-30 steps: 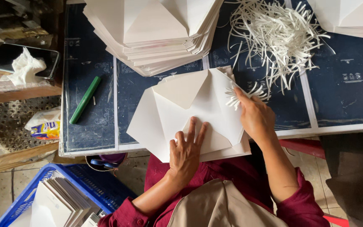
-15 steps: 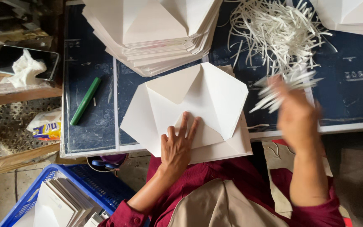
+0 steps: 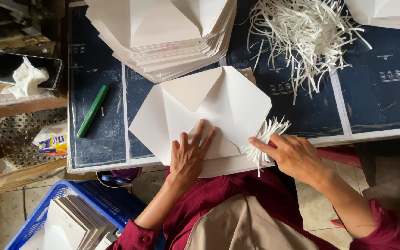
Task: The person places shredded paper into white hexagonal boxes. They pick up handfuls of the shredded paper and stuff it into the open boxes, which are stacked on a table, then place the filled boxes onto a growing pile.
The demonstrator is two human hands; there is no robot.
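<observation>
A dark blue work table (image 3: 385, 106) fills the far half of the view, its near edge running left to right just above the person's lap. On that near edge lies a white unfolded envelope (image 3: 228, 106), a diamond-like sheet with its side corners pointing left and right and its long axis running across the table; its far flap is folded in toward the middle and its near flap lies folded up, resting on a few more sheets beneath. The left hand (image 3: 188, 157) lies flat on the near flap, palm down, fingers spread and pointing away from the body, pressing rather than gripping. The right hand (image 3: 297, 155) reaches in from the right with the wrist bent, fingertips pinched closed on a small bundle of white paper strips (image 3: 265, 139) just beside the envelope's right corner. A tall stack of folded envelopes (image 3: 163, 32) sits at the far side, a loose heap of strips (image 3: 306, 32) to its right, and a green marker (image 3: 92, 111) lies to the left. A blue crate (image 3: 28, 222) of finished envelopes stands near left on the floor.
</observation>
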